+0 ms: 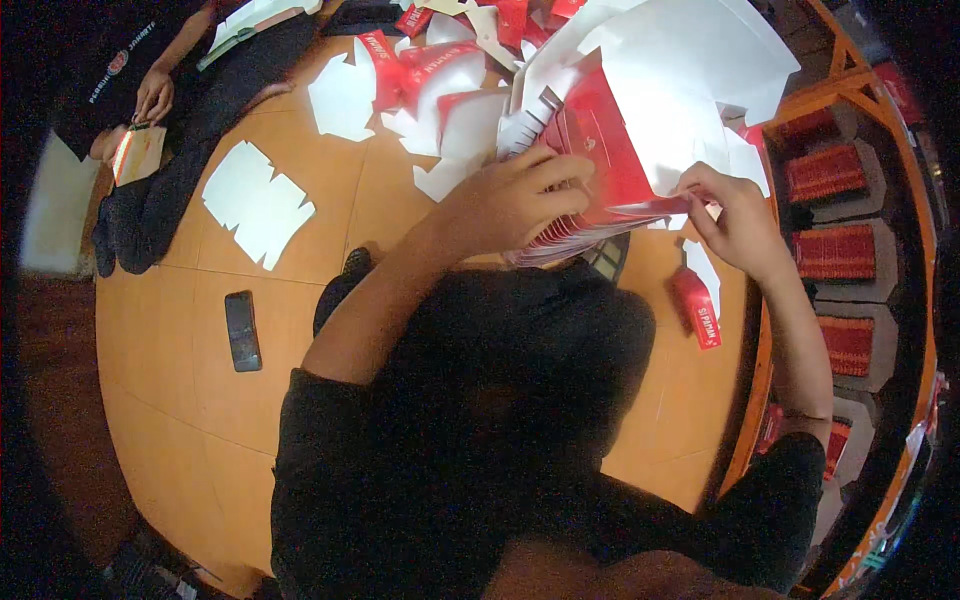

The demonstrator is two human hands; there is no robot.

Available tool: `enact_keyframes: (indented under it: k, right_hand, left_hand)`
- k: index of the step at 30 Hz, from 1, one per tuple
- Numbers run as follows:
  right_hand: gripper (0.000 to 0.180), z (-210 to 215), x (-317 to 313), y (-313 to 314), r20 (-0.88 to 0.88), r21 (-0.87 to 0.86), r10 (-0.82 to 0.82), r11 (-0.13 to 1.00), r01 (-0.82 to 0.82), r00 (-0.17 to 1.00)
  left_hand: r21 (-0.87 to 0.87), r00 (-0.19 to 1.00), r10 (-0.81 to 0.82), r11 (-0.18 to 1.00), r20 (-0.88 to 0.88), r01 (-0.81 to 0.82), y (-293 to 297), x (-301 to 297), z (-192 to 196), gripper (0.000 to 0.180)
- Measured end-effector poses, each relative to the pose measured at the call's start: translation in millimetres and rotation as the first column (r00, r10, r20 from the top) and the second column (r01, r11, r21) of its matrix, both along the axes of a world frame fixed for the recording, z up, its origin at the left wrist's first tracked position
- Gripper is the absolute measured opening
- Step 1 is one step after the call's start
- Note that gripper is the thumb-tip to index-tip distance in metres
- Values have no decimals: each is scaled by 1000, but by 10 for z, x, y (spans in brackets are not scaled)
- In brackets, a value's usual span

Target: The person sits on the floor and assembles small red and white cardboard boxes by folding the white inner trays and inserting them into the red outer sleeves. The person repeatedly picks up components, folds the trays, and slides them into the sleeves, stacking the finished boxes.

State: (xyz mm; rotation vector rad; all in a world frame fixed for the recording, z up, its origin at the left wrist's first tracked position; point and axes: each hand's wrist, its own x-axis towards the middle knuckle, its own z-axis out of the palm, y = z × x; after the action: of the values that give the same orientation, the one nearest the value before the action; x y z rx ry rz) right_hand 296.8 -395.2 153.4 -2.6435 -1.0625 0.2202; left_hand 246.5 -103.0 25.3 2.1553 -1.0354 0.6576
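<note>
Red-and-white card sheets (620,150) make up a thick, loosely layered stack in front of the person, between the two hands and just right of some scattered card pieces (440,75). The left hand (540,195) has its fingers curled against the stack's left side; its thumb is hidden, so I cannot tell how firmly it presses. The right hand (735,215) pinches the right-hand corner between thumb and fingertips. The near edges show as many thin lines, slightly fanned, so the layers seem to call for light, even pressure: a hard squeeze at the corner could crease the card, while a slack left grip could let sheets slide apart. Keeping both hands level would probably help the edges line up. One small red-and-white piece (697,308) lies on the tan floor (660,400) near the right forearm, so it is best to keep the stack's near edges clear of it
</note>
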Motion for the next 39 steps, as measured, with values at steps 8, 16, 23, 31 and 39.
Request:
enact_keyframes:
  k: [8,16,23,31,39]
  right_hand:
    - [22,121,-303,687,131,204,60,975,-86,990]
    - [21,-25,-500,855,362,125,-110,990,69,925]
    - [22,-86,-561,924,303,-92,-21,994,51,953]
    - [34,46,-15,1182,199,75,-98,994,84,975]
    - [26,90,87,1234,283,-15,-3,1000,7,959]
  left_hand:
    - [10,999,3,1000,50,-4,-8,-25,23,21]
    - [-4,996,-67,998,61,68,-4,-13,-9,20]
    - [0,995,-96,995,38,96,-20,3,-55,25]
    - [56,994,-95,994,50,92,-14,-59,-6,30]
    - [49,984,134,989,115,-140,19,-57,120,32]
